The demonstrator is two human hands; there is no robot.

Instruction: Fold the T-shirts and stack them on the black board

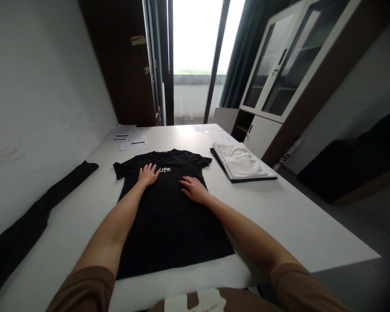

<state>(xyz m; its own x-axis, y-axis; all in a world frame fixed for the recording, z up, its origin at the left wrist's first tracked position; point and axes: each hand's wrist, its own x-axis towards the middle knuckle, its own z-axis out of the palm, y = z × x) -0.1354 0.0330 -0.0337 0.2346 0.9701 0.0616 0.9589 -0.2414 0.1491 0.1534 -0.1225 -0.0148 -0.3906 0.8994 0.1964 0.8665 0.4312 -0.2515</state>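
Observation:
A black T-shirt with white lettering across its chest lies spread out on the white table, collar pointing away from me. My left hand rests flat on the chest, fingers stretched, covering part of the lettering. On the right side of the shirt lies my right hand, palm down with its fingers extended. Neither hand grips the cloth. A bit of yellow shows at the shirt's right edge, below the sleeve.
Folded white and black cloth is stacked at the right. A black garment lies along the left wall. Printed papers sit at the far left, more sheets at the far right. A glass-door cabinet stands beyond the table.

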